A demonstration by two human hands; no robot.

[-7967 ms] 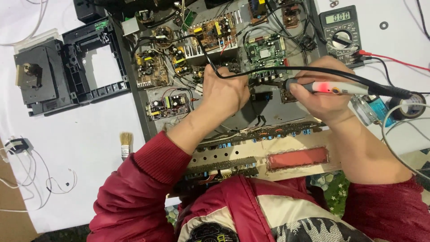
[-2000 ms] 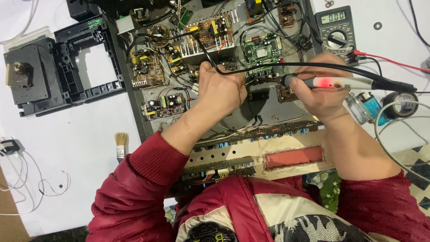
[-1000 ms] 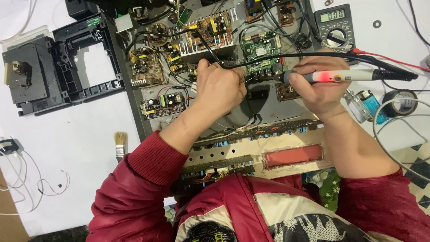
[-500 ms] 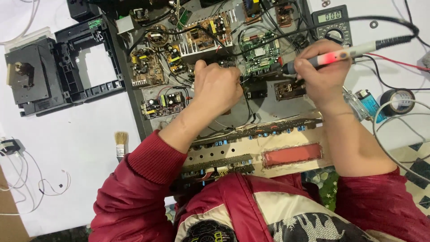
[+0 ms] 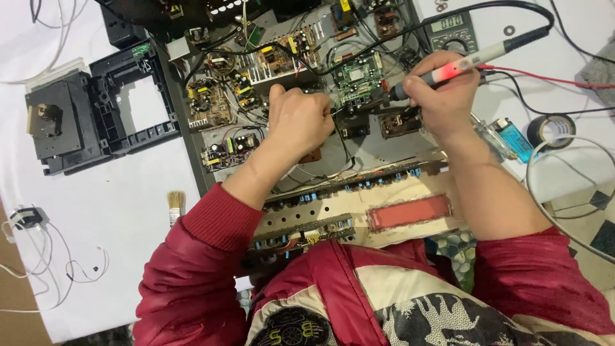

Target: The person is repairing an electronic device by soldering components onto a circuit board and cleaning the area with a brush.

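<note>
The right hand (image 5: 442,96) is closed around a soldering iron (image 5: 461,64) with a red grip, its tip down at the right edge of the green circuit board (image 5: 357,75). The left hand (image 5: 298,122) rests curled just left of that board — whether it holds anything cannot be told. A multimeter (image 5: 451,32) lies above and right of the board.

light: bright, even | shadows: soft; faint | focus: sharp; slight edge distortion

Red padded jacket sleeves (image 5: 205,256) with ribbed cuffs — cream chest panel (image 5: 397,288), black print.
</note>
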